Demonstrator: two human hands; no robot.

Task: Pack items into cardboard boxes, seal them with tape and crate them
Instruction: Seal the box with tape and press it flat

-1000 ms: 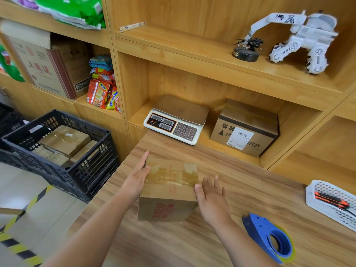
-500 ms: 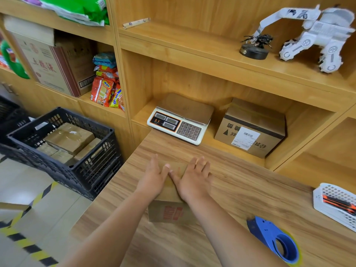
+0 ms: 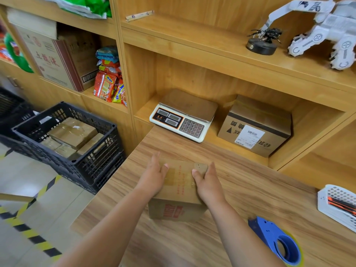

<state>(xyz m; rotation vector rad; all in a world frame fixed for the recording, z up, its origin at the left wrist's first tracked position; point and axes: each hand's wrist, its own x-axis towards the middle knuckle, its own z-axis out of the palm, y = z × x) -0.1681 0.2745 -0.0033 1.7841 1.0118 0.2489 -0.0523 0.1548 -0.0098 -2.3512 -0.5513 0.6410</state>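
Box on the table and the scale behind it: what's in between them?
Only bare wooden table lies between the box and the scale. The head view shows it.

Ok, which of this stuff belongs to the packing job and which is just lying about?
Job: box, under left hand and right hand; tape dispenser; crate of taped boxes.
Lying about: scale, shelf box, robot model, snacks, basket.
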